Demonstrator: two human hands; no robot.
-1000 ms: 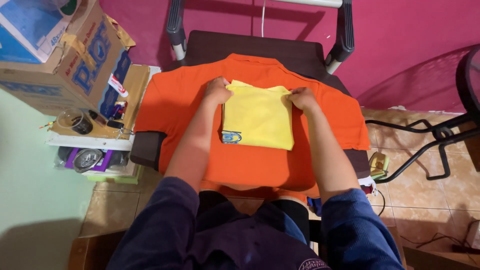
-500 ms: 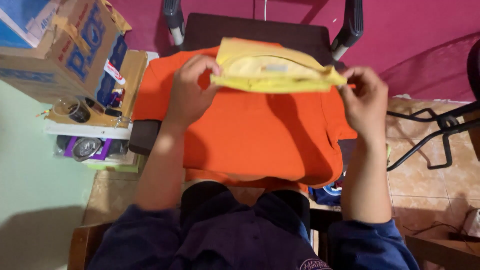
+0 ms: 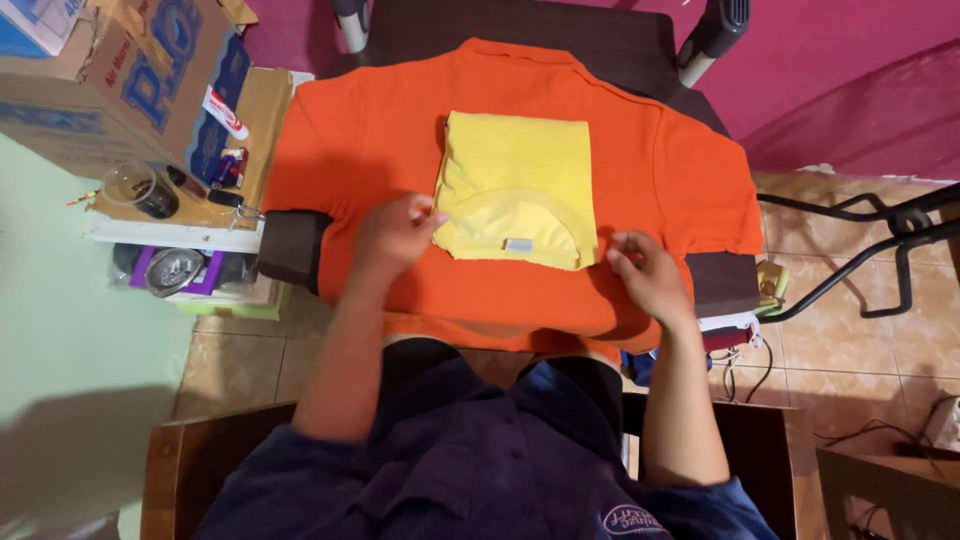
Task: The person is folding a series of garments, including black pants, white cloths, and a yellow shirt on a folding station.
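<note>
Left hand (image 3: 395,235) and right hand (image 3: 645,275), now loosely open, resting at near corners of folded yellow garment (image 3: 518,190), flipped collar-side toward wearer and laid back on orange shirt (image 3: 370,140).

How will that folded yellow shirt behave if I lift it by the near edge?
The folded yellow shirt is soft cloth, so it would likely droop and unfold. It looks light. Lying on the orange shirt, it may drag that along.

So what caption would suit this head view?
Both hands, left hand and right hand, at a folded yellow shirt lying on an orange shirt.
</note>
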